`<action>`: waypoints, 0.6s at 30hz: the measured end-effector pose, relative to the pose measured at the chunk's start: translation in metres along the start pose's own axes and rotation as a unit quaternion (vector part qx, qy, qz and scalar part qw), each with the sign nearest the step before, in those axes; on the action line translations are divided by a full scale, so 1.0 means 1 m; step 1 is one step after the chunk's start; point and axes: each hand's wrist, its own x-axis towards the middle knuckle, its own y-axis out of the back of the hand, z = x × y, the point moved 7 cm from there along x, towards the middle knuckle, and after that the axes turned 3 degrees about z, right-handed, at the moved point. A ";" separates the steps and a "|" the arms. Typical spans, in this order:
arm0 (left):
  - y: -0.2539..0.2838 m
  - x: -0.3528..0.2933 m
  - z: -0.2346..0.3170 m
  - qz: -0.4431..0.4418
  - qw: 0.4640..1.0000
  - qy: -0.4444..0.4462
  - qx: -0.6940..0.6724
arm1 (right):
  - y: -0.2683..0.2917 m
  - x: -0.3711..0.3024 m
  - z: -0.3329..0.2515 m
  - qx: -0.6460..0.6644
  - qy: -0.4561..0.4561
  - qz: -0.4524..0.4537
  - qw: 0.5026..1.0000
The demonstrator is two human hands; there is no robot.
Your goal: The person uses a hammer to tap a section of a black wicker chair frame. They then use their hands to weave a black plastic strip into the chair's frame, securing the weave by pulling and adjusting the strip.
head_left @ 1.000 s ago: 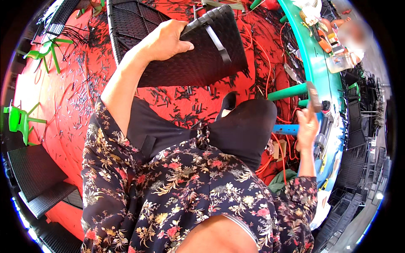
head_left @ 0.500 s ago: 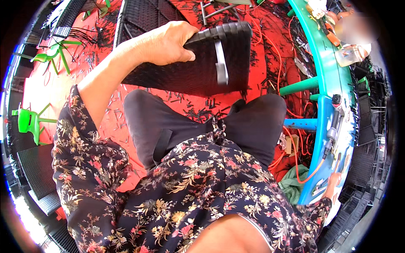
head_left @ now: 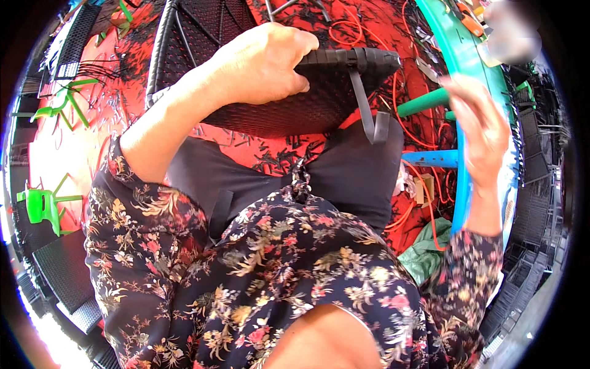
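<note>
My left hand (head_left: 264, 64) is closed over the top edge of a black woven rattan panel (head_left: 264, 117), held tilted above my knees. From the panel's right part hangs a loose flat black strip (head_left: 364, 107), bent at its lower end. My right hand (head_left: 479, 132) is raised beside the tables on the right, apart from the panel. Motion smears its fingers, so whether anything is in them cannot be made out. Behind the panel stands a larger black woven frame (head_left: 200, 37) with crossing bars.
Black strip scraps litter the red floor (head_left: 246, 142). On the right are a green table (head_left: 439, 21) with a green leg (head_left: 423, 103) and a blue leg (head_left: 433, 158). An orange hose (head_left: 435, 221) trails near green cloth (head_left: 424, 249). At left stands a small green stool (head_left: 42, 205).
My right hand has come up and forward from the tools on the blue table. My left hand has carried the panel rightward, and its strip now hangs farther right and lower.
</note>
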 end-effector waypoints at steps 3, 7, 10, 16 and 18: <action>0.002 0.004 0.001 -0.021 0.998 0.044 -0.029 | -0.063 0.048 -0.040 -0.033 0.048 -0.101 0.993; 0.003 0.007 0.005 0.045 0.998 -0.024 -0.038 | -0.095 0.064 -0.050 -0.117 0.080 -0.187 0.972; 0.000 0.009 0.008 0.028 0.998 -0.004 -0.050 | -0.098 0.062 -0.010 -0.013 0.034 -0.229 0.973; 0.001 0.015 0.024 0.007 0.999 -0.024 -0.029 | -0.089 0.064 0.020 0.089 -0.025 -0.265 0.960; -0.003 0.020 0.025 0.015 0.999 -0.026 -0.015 | -0.086 0.066 0.025 0.082 -0.032 -0.281 0.956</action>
